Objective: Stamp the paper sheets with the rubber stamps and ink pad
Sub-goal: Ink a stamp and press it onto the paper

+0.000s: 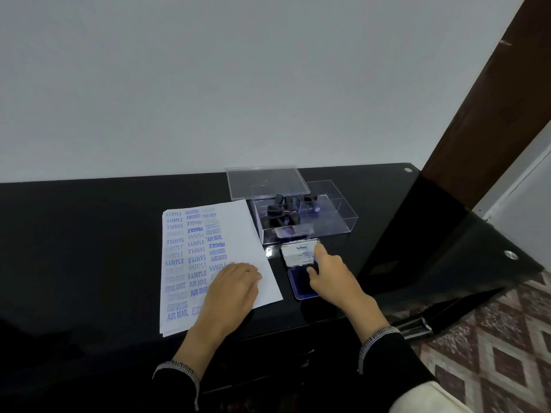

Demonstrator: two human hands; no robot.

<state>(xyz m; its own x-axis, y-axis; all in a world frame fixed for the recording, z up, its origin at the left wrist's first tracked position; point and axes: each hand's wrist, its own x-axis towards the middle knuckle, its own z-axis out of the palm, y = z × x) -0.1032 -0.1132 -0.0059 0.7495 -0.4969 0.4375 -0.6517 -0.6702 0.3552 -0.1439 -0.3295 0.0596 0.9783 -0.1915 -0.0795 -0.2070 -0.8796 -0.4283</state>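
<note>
Two black knitted sleeves with pale speckled cuffs reach up from the bottom edge toward a glossy black desk. Fingers of the left hand lie straight and together, flat on the lower right part of a white paper sheet that tops a thin stack, the palm pressing down and the wrist angled in from below. Blue stamped words such as SAMPLE, AMENDED, FRAGILE and AIR MAIL fill the left and middle of that sheet, while its right strip is bare. Just right of the stack, the right hand meets an open blue ink pad in a hinged case: the index finger stretches forward onto the raised, white-labelled lid, and the thumb sits at the hinge line above the dark blue pad. Its other fingers are tucked under and mostly hidden, so how they lie cannot be told; no stamp shows in either hand. Beyond the ink pad, touching or nearly touching it, stands a clear acrylic divided box holding several black-handled rubber stamps in its compartments. A clear flat lid leans behind the box near a plain pale wall. Patterned brown floor tiles show at right.
</note>
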